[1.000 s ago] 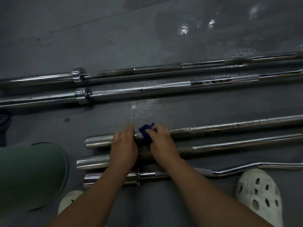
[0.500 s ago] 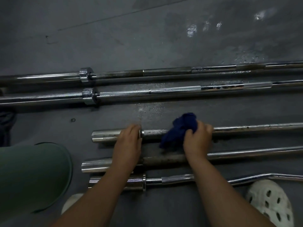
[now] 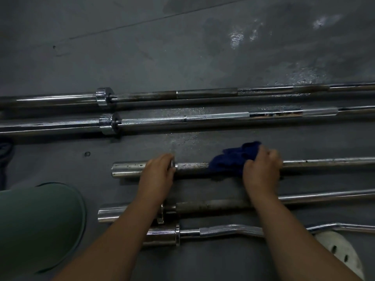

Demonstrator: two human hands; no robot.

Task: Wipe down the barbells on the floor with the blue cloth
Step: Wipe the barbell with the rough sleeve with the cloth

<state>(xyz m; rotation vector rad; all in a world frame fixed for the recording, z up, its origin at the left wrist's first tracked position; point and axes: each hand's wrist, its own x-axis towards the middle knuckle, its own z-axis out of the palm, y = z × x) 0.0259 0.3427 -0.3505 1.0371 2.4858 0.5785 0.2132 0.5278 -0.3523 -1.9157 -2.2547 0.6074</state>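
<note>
At far left I see a green-clad knee [image 3: 40, 224]. My left hand [image 3: 157, 173] curls over the short barbell [image 3: 192, 166] at its collar, gripping it. Just right of that hand the bare knurled shaft shows. Next comes the blue cloth [image 3: 229, 160], bunched on the bar and clamped under my right hand [image 3: 261, 172]. A long barbell [image 3: 203, 118] lies beyond both hands.

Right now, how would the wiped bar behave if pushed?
Probably rolls: the barbell is a round shaft on flat floor. Likely stiff and heavy: long metal. The left hand gripping its collar seems to steady it under the blue cloth.
</note>
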